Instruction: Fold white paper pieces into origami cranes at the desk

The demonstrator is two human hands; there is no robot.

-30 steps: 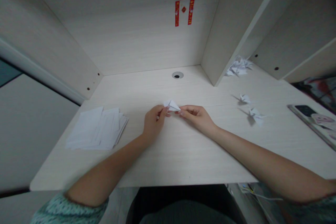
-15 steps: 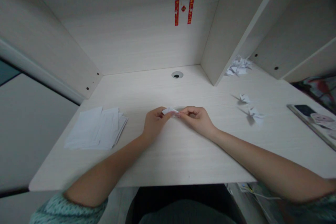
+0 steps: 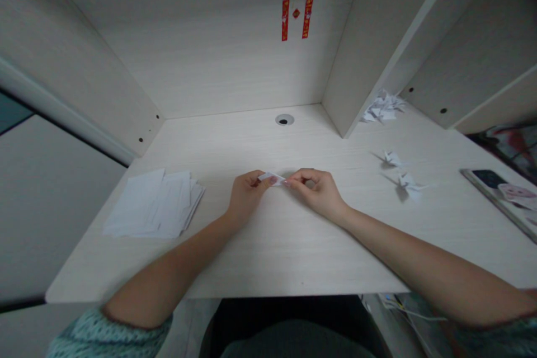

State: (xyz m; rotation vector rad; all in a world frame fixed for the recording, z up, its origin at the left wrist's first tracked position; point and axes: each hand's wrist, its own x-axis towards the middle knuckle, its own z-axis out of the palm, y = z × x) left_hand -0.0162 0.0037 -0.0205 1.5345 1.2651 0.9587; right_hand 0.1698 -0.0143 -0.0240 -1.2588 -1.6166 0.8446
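Between my two hands, just over the middle of the desk, is a small folded piece of white paper (image 3: 267, 177). My left hand (image 3: 247, 193) pinches its left part, thumb on top and fingers behind. The right end is pinched between the thumb and fingertips of my right hand (image 3: 315, 187). Its finer folds are too small to make out, and my fingers cover part of it. Two folded paper cranes, a farther one (image 3: 392, 159) and a nearer one (image 3: 409, 183), lie to the right of my right hand.
A stack of white paper sheets (image 3: 146, 204) lies left on the desk (image 3: 268, 257). A pile of folded paper pieces (image 3: 384, 106) sits behind the upright divider (image 3: 356, 61). At the right edge lies a phone (image 3: 503, 196). A round cable hole (image 3: 285, 119) is near the back panel.
My right thumb and fingers have shifted slightly right along the paper, and more of its face shows between the hands. My left hand stays nearly where it was.
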